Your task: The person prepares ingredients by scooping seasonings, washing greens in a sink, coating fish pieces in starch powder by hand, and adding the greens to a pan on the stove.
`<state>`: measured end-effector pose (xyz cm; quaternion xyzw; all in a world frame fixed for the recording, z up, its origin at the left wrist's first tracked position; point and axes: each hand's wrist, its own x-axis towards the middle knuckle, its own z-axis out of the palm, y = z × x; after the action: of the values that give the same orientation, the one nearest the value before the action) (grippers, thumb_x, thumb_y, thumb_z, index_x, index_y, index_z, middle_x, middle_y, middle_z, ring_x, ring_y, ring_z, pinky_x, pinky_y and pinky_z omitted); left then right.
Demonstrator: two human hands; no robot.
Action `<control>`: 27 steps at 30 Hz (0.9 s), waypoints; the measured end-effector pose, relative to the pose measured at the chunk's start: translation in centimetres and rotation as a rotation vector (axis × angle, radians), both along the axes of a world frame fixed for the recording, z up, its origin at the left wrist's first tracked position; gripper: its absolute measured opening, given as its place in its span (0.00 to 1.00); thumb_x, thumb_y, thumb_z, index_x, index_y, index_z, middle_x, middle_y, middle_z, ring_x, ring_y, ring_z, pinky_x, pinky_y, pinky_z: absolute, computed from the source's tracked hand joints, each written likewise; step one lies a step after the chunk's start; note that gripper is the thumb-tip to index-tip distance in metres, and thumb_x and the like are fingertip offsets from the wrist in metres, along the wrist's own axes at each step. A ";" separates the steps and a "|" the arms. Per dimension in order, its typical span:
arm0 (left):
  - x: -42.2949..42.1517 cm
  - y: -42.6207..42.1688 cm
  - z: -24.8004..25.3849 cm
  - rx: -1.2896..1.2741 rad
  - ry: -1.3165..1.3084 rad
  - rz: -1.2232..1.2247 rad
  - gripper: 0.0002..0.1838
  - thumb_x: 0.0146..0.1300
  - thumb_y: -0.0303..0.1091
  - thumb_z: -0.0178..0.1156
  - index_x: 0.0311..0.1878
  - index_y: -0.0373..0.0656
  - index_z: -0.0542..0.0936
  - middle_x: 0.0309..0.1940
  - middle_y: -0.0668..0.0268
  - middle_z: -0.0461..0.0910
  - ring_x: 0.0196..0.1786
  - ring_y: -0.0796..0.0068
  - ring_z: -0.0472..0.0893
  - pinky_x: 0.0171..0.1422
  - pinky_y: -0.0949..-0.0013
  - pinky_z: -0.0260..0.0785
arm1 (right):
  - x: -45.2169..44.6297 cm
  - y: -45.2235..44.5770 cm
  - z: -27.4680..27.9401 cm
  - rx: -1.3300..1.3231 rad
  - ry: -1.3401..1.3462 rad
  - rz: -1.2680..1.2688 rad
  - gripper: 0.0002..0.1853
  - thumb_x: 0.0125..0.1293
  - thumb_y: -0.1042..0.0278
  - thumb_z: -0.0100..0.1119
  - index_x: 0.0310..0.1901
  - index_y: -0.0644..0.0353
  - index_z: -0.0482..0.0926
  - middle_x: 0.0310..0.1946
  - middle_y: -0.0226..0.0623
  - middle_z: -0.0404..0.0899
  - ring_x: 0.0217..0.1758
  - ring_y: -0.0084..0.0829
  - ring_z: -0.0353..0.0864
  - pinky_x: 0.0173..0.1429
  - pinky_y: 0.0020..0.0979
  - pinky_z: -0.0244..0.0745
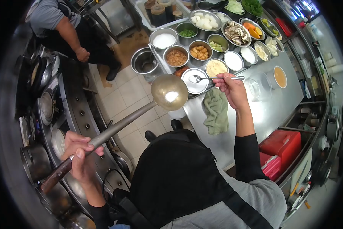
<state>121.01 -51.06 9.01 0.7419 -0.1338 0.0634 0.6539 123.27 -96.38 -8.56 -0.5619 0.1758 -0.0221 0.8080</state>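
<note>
My left hand (79, 154) is closed round the handle of a large metal ladle (169, 92). The ladle's bowl hangs over the gap between stove and table and holds some shiny liquid. In my right hand (232, 89) is a small metal spoon (221, 78), pinched by its handle, with the spoon's tip over a round container of white powder (194, 87). Beyond that hand stands a bowl of pale yellow powder (216, 68). A green cloth (216, 111) lies on the steel table just below the spoon.
Bowls of chopped food (176, 56) crowd the steel table (270, 99). An orange-filled cup (280, 77) stands at the right. A metal pot (144, 61) is beside the table. A person (70, 28) stands at the upper left, beyond the stove (82, 113). Red boxes (284, 149) sit under the table.
</note>
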 end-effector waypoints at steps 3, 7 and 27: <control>0.0 -0.4 0.0 -0.028 0.015 0.001 0.20 0.65 0.42 0.57 0.30 0.31 0.79 0.38 0.54 0.68 0.25 0.65 0.81 0.31 0.67 0.80 | -0.2 0.2 1.4 -0.008 -0.060 0.103 0.18 0.77 0.61 0.50 0.50 0.69 0.80 0.42 0.41 0.85 0.39 0.22 0.81 0.41 0.22 0.72; -0.1 -0.2 -0.1 -0.041 0.015 -0.012 0.20 0.65 0.43 0.57 0.30 0.31 0.79 0.38 0.54 0.68 0.24 0.65 0.81 0.31 0.67 0.80 | 0.8 -0.1 1.1 -0.246 -0.055 0.093 0.18 0.76 0.59 0.51 0.51 0.69 0.80 0.42 0.41 0.86 0.40 0.23 0.82 0.42 0.21 0.71; 1.6 -4.7 -0.2 -0.081 0.018 -0.128 0.20 0.66 0.44 0.57 0.29 0.34 0.78 0.38 0.56 0.68 0.24 0.65 0.80 0.31 0.66 0.78 | -0.3 -7.6 1.7 -0.574 -0.159 -0.177 0.16 0.75 0.59 0.52 0.47 0.64 0.83 0.38 0.31 0.87 0.37 0.17 0.81 0.39 0.19 0.68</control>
<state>122.58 -55.73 8.79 0.7053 -0.1724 0.0200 0.6873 123.00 -103.94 -6.87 -0.7463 0.1466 -0.1849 0.6224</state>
